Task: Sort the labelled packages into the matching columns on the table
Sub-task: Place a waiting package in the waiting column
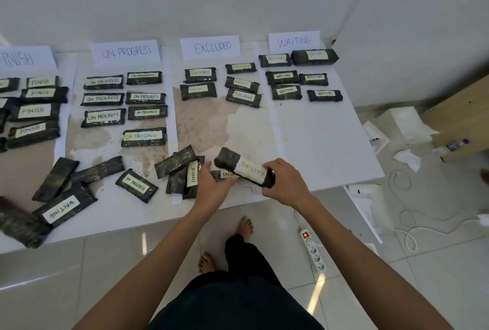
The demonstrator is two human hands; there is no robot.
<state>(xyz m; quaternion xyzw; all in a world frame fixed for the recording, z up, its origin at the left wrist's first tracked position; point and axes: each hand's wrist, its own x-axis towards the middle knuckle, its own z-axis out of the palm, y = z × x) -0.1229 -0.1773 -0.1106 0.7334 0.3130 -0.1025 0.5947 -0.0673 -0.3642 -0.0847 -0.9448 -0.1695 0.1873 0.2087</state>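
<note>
Bench point(317, 139): four headed columns are laid out; unsorted packages are heaped at lower left.
WAITING package point(246, 169): held tilted at centre frame, over the bench's near edge.
Right grip point(285, 184): curled round the package's right end.
Left grip point(211, 186): opened wide, fingers straight, beside the package.

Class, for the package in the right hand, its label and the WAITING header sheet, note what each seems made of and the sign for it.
The held package: dark, wrapped in seemingly clear plastic film; glossy, wrinkled. Its label: probably masking tape or paper; matte, cream, handwritten. WAITING header sheet: white paper; matte, flat, marker lettering.
</note>
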